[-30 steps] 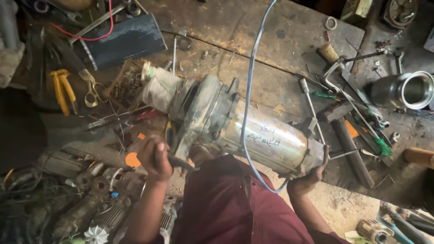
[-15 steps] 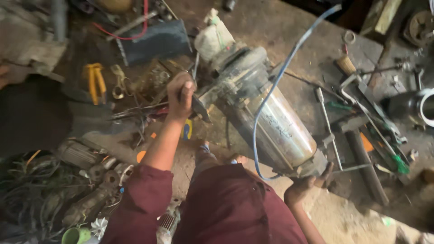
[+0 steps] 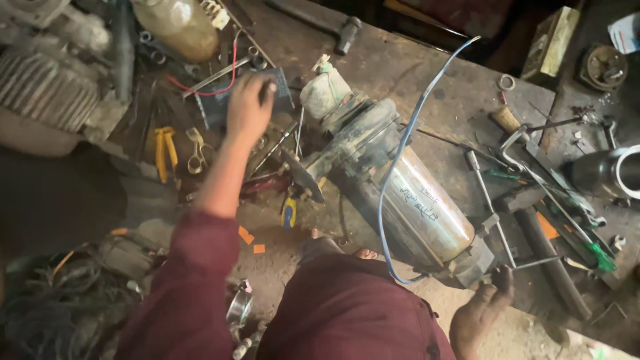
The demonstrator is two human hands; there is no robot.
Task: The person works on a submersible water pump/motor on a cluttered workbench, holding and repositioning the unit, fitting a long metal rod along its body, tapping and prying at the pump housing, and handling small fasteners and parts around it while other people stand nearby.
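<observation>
A large cylindrical metal motor (image 3: 407,200) lies tilted on the dirty workbench, a blue wire (image 3: 400,160) looped over it. My left hand (image 3: 248,107) reaches far out, fingers spread over a dark flat box (image 3: 283,93) among scattered tools, and holds nothing that I can see. My right hand (image 3: 481,313) rests at the motor's near end, by its metal base, fingers loosely apart. A whitish capped part (image 3: 323,90) sticks out of the motor's far end.
Yellow-handled pliers (image 3: 163,152) lie left of my arm. A hammer (image 3: 320,23) sits at the back, a metal pipe (image 3: 610,172) at the right edge, rods and wrenches (image 3: 533,180) to the right. A ribbed motor housing (image 3: 40,80) and a wire tangle (image 3: 60,300) fill the left.
My left hand let go of the motor's front and reached up and away to the dark box. The motor now lies more steeply tilted. My right hand stays near its rear end.
</observation>
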